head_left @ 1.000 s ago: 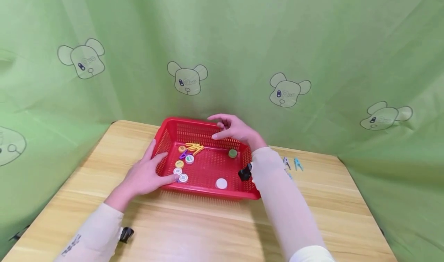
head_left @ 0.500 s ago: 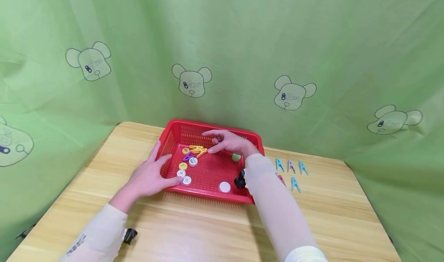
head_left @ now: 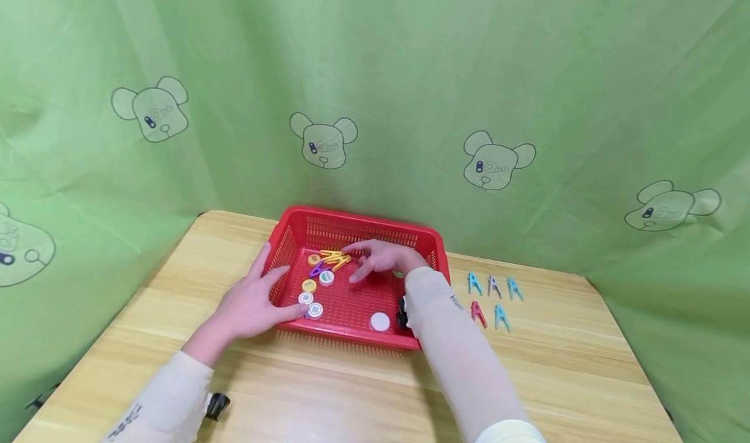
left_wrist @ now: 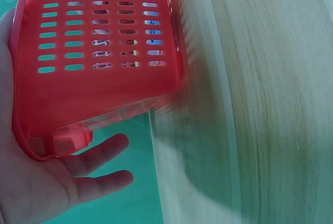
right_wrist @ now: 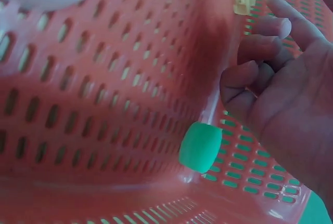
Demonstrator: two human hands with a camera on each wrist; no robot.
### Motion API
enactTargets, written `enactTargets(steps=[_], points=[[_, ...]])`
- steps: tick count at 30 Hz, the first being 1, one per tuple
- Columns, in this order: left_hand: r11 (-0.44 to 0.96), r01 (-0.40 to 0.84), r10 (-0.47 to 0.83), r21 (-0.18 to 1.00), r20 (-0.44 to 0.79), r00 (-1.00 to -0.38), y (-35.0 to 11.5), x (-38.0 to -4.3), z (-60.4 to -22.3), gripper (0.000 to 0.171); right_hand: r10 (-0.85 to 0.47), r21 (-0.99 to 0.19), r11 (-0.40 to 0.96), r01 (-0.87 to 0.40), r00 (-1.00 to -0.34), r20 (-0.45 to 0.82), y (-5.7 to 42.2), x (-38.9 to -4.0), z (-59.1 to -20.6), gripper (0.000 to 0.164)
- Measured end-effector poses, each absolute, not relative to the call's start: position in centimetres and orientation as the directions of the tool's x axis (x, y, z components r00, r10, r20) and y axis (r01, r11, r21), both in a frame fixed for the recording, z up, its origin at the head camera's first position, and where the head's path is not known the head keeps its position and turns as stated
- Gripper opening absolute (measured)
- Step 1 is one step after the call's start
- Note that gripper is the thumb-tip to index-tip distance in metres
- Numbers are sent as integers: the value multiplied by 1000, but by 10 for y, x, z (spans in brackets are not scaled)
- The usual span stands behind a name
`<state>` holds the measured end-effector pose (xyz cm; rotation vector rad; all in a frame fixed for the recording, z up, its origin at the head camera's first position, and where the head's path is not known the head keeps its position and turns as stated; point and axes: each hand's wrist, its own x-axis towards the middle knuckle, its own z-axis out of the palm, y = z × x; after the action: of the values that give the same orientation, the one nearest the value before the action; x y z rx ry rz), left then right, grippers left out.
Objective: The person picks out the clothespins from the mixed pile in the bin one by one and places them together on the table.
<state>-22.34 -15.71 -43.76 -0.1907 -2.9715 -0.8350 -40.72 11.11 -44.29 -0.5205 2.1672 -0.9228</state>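
A red plastic basket (head_left: 351, 342) holds yellow clothespins (head_left: 340, 261), a purple clothespin (head_left: 319, 269) and several round bottle caps. My left hand (head_left: 249, 303) rests on its near left corner, thumb over the rim; two straight fingers (left_wrist: 106, 182) show beyond the corner in the left wrist view. My right hand (head_left: 383, 258) reaches down inside, just right of the yellow clothespins. Its thumb and forefinger are apart with nothing visible between them, the other fingers loosely bent. A green cap (right_wrist: 201, 147) lies below it in the right wrist view, mostly hidden in the head view.
Blue clothespins (head_left: 502, 317), a greyish one (head_left: 495, 286) and a red one (head_left: 478, 313) lie in two rows on the wooden table (head_left: 562, 365), right of the basket. A white cap (head_left: 379, 321) sits near the basket's front wall. A green curtain (head_left: 398, 58) hangs behind.
My right hand has come down from above the basket's back rim into it, beside the yellow clothespins. The left hand stays at the corner. More of the clothespins on the table now show.
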Motion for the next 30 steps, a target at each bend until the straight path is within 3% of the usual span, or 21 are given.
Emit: enactTargets(steps=[18, 30], points=[[850, 145, 116, 506, 89, -989, -156, -223, -437, 103, -598, -688, 700, -191, -683, -419, 107, -405, -453, 81], [854, 135, 102, 502, 94, -990, -155, -220, -437, 102, -608, -668, 702, -247, -696, -381, 106, -407, -450, 42]])
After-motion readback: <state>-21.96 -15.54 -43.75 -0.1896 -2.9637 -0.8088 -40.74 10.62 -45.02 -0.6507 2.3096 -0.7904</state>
